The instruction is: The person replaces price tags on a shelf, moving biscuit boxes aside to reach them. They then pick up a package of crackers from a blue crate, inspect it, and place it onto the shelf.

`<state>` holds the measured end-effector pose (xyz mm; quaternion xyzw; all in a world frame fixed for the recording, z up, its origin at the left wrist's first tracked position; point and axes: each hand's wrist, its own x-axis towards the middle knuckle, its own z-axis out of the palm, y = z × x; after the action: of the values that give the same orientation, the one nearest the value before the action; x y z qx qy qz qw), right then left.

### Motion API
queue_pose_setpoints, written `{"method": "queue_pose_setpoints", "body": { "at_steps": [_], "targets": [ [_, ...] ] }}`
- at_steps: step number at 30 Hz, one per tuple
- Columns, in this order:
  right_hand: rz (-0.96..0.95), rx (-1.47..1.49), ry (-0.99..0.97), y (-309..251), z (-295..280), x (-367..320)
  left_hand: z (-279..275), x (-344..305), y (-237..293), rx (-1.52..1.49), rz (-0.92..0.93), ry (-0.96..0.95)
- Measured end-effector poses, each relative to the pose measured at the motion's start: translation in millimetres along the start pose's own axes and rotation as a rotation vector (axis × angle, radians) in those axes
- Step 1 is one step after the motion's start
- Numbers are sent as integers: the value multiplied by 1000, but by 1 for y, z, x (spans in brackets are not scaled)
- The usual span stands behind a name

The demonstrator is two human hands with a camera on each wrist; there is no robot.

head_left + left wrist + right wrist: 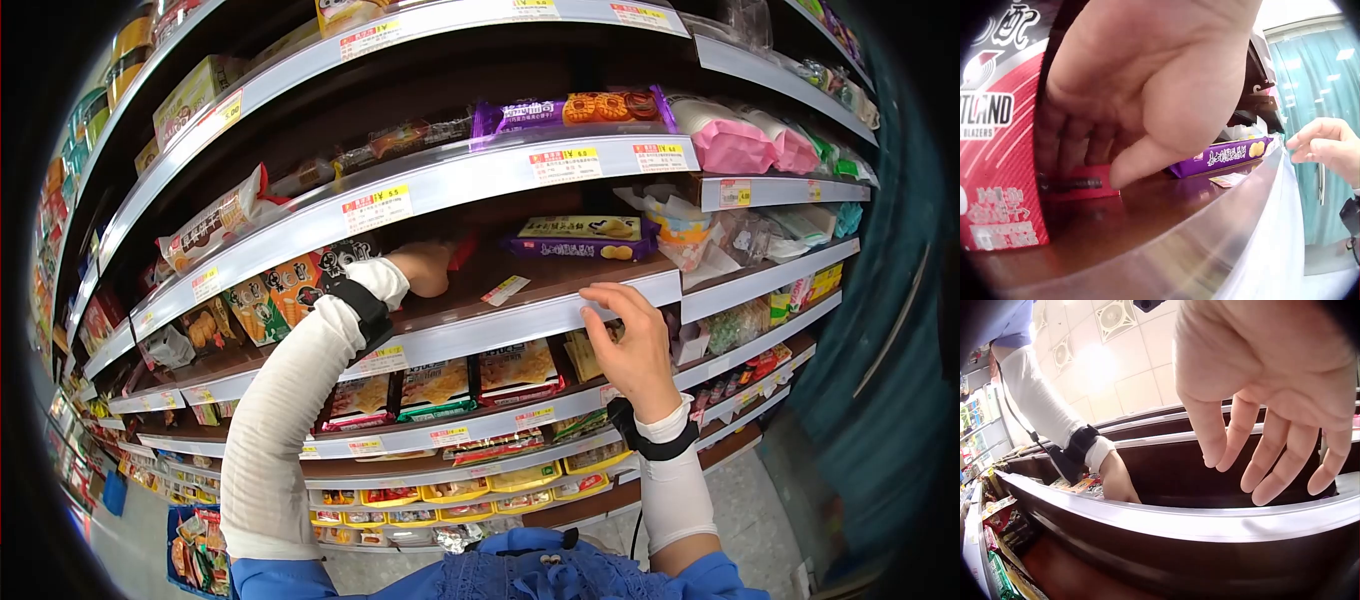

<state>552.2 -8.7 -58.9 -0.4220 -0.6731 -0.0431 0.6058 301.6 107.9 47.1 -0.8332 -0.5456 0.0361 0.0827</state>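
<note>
Head view: left hand point(425, 270) is inside the shelf point(570, 285), beside a red package point(462, 252); a purple package point(580, 240) lies farther right on the same board; a paper tag point(505, 290) lies between; right hand point(632, 350) is at the shelf's front edge, fingers loosely bent, holding nothing.

Left wrist view: left fingers curl down at the red package, thumb by its right end; cannot tell whether it is gripped; a red-and-black box point(1004, 125) stands just left of the hand.

Right wrist view: right fingers hang moderately spread, palm bare.
</note>
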Motion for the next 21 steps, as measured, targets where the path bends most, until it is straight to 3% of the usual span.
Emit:
{"method": "queue_pose_setpoints", "body": {
  "at_steps": [2, 6, 12, 14, 18, 21],
  "targets": [
    [-4, 3, 2, -1, 1, 0, -11, -2, 6, -37, -79, -150],
    [-6, 36, -9, -5, 4, 2, -23, -12, 15, -41, -114, -179],
    [-58, 108, -66, -22, 9, 16, -3, -15, 10, -125, 18, -182],
    [-94, 131, -95, -29, 14, 26, 0, -12, 8, -59, -79, -192],
    [-119, 71, -306, -39, 32, 47, 8, -11, -5, -149, 2, -52],
    [-67, 2, -499, -41, 59, 64, 3, -18, 4, -257, -135, 12]
  ]
}}
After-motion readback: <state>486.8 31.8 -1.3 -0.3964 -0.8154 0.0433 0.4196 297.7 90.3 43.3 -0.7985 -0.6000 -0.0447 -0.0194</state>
